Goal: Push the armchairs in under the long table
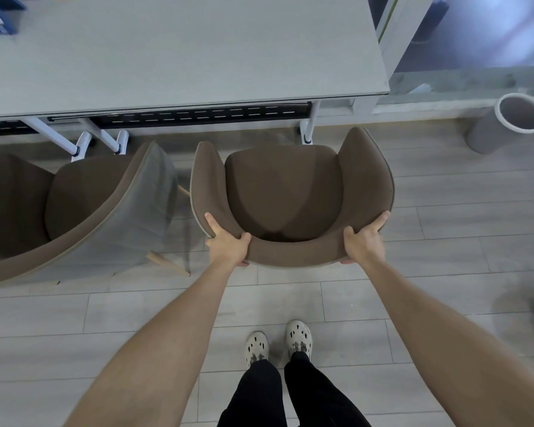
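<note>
Armchair in hand: brown woven cloth on seat and inner shell, matt, faint nap – paler piping along the rim.
Second armchair: same brown cloth inside; outer back in grey cloth, matt; legs in pale bare-looking wood.
Long table: top in light grey wood-grain laminate, smooth, low sheen.
Table legs: white painted metal tube, glossy; feet in shiny white plastic or metal – cannot tell which.
Under-table tray: black slotted sheet metal, matt.
Floor: grey wood-effect planks, smooth, dull.
Bin: grey, matt, smooth; material unclear.
Shoes: off-white moulded foam or rubber, perforated.
Trousers: black cloth, matt.
</note>
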A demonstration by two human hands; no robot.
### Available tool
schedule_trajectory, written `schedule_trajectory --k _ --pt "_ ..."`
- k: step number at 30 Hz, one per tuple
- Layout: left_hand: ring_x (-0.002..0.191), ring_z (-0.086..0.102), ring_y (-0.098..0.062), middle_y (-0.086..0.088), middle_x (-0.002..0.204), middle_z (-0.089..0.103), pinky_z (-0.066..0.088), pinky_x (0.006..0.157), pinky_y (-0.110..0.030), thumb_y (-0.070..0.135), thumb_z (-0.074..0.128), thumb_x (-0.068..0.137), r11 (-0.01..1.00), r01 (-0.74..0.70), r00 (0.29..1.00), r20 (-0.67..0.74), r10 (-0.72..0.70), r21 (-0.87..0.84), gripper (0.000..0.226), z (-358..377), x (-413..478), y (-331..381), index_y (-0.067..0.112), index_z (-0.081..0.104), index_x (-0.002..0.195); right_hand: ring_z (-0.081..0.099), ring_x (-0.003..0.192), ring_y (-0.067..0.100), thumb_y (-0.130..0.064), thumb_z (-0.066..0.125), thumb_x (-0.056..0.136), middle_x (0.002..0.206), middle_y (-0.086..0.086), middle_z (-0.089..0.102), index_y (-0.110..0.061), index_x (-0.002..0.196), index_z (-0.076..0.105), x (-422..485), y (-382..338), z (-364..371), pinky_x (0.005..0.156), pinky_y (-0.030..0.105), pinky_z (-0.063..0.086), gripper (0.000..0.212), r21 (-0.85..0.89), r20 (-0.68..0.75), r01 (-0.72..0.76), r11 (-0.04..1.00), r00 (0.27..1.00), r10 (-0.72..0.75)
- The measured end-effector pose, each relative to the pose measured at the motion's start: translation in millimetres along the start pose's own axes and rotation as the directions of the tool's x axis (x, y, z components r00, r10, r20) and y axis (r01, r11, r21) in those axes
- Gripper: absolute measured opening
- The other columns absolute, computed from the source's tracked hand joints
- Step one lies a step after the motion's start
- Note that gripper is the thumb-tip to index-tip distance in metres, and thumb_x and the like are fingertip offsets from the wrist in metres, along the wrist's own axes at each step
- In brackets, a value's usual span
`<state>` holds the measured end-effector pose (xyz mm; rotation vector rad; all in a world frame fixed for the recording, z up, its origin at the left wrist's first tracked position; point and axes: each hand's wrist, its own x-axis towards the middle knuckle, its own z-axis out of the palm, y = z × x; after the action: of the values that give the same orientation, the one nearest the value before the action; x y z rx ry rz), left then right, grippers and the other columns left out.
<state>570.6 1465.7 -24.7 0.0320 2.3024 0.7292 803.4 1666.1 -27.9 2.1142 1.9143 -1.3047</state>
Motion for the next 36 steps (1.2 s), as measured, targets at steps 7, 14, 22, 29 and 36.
schedule_trajectory --k 7,14,22,29,36 --pt "0.083 0.060 -0.033 -0.024 0.150 0.037 0.067 0.059 -0.043 0.043 0.072 0.097 0.999 0.012 1.000 -0.015 -0.013 -0.033 0.118 3 2 1 0.051 -0.024 0.164 0.075 0.048 0.032 -0.043 0.047 0.102 0.146 0.030 0.049 -0.033 0.164 -0.033 7 2 -1 0.076 0.042 0.066 0.101 -0.003 0.001 0.003 1.000 1.000 -0.003" --pt "0.160 0.022 -0.049 -0.021 0.179 -0.004 0.036 0.123 -0.060 0.088 0.033 0.096 0.859 -0.131 0.990 0.019 0.140 0.495 0.097 -23 0 -20 0.039 -0.003 0.172 0.026 0.158 0.050 -0.081 0.033 0.098 0.173 0.031 0.020 -0.008 0.171 0.010 -14 1 -8 0.122 0.063 0.033 0.106 -0.499 -0.150 0.135 0.856 0.960 -0.238" --pt "0.168 -0.002 -0.025 0.001 0.179 0.018 -0.005 0.134 -0.059 0.055 0.070 0.074 0.249 -0.683 0.688 0.489 0.536 0.687 0.108 -38 17 -40 0.035 0.023 0.169 0.039 0.153 0.024 -0.089 0.056 0.083 0.153 -0.003 0.054 -0.029 0.159 0.047 -47 4 27 0.133 0.063 0.001 0.097 -0.615 0.479 0.727 0.305 0.651 -0.589" --pt "0.160 0.028 -0.033 -0.002 0.153 0.052 0.005 0.131 -0.068 0.067 0.079 0.083 0.225 -0.625 0.683 0.385 0.620 0.748 0.082 -12 22 -45 0.027 0.052 0.149 0.051 0.137 0.027 -0.070 0.077 0.085 0.138 -0.004 0.060 -0.032 0.147 0.057 -37 3 29 0.131 0.058 0.009 0.075 -0.613 0.449 0.715 0.336 0.665 -0.597" --pt "0.162 0.025 -0.034 -0.003 0.158 0.049 0.004 0.133 -0.066 0.069 0.075 0.086 0.237 -0.623 0.697 0.391 0.601 0.745 0.084 -16 18 -42 0.026 0.049 0.153 0.049 0.138 0.025 -0.073 0.072 0.085 0.140 -0.005 0.059 -0.033 0.150 0.054 -40 5 30 0.131 0.057 0.008 0.079 -0.610 0.445 0.713 0.347 0.670 -0.594"
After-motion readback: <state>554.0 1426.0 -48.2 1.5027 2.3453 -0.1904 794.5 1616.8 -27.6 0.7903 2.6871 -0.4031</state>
